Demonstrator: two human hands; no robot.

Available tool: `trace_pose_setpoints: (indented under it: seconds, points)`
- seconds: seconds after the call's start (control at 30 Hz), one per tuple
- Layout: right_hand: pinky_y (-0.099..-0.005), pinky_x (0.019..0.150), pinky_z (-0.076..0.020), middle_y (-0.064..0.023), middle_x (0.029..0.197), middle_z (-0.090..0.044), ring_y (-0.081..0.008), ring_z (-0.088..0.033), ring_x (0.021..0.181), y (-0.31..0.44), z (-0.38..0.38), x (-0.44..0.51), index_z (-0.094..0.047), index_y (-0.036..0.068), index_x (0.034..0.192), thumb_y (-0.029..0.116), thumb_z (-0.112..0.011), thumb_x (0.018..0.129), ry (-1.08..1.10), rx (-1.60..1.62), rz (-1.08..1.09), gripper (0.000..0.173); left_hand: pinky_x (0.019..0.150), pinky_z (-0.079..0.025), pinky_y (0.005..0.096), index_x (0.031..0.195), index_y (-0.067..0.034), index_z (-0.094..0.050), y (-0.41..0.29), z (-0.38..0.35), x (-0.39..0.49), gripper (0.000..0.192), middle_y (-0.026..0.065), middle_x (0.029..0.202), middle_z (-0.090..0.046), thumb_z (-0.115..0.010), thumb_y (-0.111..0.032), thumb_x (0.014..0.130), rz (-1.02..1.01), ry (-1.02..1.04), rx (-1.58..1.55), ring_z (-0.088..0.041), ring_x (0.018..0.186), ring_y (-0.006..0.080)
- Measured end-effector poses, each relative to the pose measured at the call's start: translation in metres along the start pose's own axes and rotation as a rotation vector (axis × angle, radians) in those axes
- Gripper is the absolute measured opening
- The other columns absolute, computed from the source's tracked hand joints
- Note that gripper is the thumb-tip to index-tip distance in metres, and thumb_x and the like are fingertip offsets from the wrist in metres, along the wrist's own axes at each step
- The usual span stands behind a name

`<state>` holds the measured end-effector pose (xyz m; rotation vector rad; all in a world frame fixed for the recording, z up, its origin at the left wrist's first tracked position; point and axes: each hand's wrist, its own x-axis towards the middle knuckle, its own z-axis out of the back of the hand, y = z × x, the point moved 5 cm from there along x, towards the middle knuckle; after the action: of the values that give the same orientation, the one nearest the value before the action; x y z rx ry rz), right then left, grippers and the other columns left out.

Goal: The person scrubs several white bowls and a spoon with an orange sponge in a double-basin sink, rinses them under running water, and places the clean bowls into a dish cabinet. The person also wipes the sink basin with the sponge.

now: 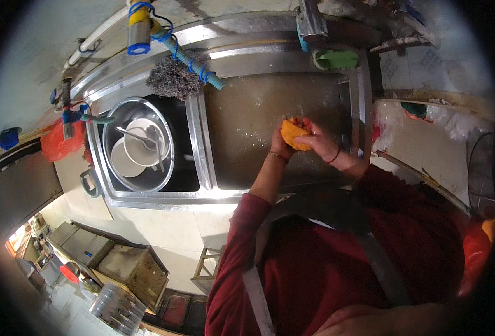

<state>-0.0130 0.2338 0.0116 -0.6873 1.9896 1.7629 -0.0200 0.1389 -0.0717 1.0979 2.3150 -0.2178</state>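
Note:
Both hands meet on an orange cleaning cloth or sponge (294,135) above the right basin of a stainless steel sink (209,168). My left hand (279,142) holds its left side. From the right, my right hand (321,143) grips it, thumb across its face; some fingers are hidden behind it. Below them, brownish, murky water (247,109) with small bubbles appears to fill the basin. In the left basin a round steel bowl (171,161) holds white dishes (140,149) and metal cutlery (138,136).
A mass of steel wool (174,77) sits on the sink's back rim near a light-blue hose (184,56). A metal tap (312,27) hangs over the back right, by a green item (335,59). Left of the sink is a red plastic bag (65,140).

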Motion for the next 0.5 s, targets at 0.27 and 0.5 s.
trace_pose_setpoints:
  seconds: [0.27, 0.5]
  points:
    - [-0.0297, 0.068, -0.0363, -0.0049, 0.084, -0.047, -0.0161, -0.044, 0.077, 0.057, -0.086, -0.008, -0.046, 0.009, 0.092, 0.021, -0.06, 0.086, -0.662, -0.631, 0.96, 0.019, 0.081, -0.052, 0.0388, 0.11, -0.008, -0.056, -0.05, -0.035, -0.019, 0.032, 0.0098, 0.102, -0.063, -0.047, -0.036, 0.097, -0.361, 0.047, 0.058, -0.062, 0.091, 0.0243]
    - [-0.0334, 0.071, -0.0481, -0.0065, 0.086, -0.064, -0.0149, -0.06, 0.079, 0.005, -0.058, 0.087, -0.062, 0.004, 0.096, 0.034, -0.066, 0.085, -0.488, -0.179, 0.284, 0.032, 0.076, -0.052, 0.0332, 0.115, -0.002, -0.056, -0.056, -0.035, -0.053, 0.034, 0.0101, 0.105, -0.063, -0.052, -0.029, 0.095, -0.533, -0.469, 0.354, -0.062, 0.092, 0.0208]
